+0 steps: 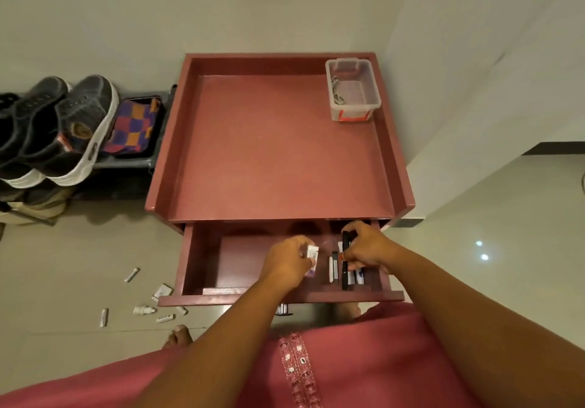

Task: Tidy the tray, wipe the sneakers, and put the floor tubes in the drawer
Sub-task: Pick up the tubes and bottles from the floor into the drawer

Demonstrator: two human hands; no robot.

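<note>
The red cabinet's drawer (186, 259) stands pulled out below me. Inside it, my left hand (289, 265) grips a small white tube or box (312, 255). My right hand (364, 246) is closed on a black tube (346, 240) above several tubes (334, 266) lying at the drawer's right end. Several white tubes (131, 275) lie scattered on the floor left of the drawer. The cabinet top forms a red tray (272, 151) holding a clear plastic box (353, 89) at its back right. Dark sneakers (76, 129) sit on a rack to the left.
A chequered purple and orange cloth (134, 127) lies on the grey rack (126, 164) beside the sneakers. More footwear sits below the rack. A white wall runs behind, with a corner on the right. My bare feet (179, 336) stand on the tiled floor by the drawer front.
</note>
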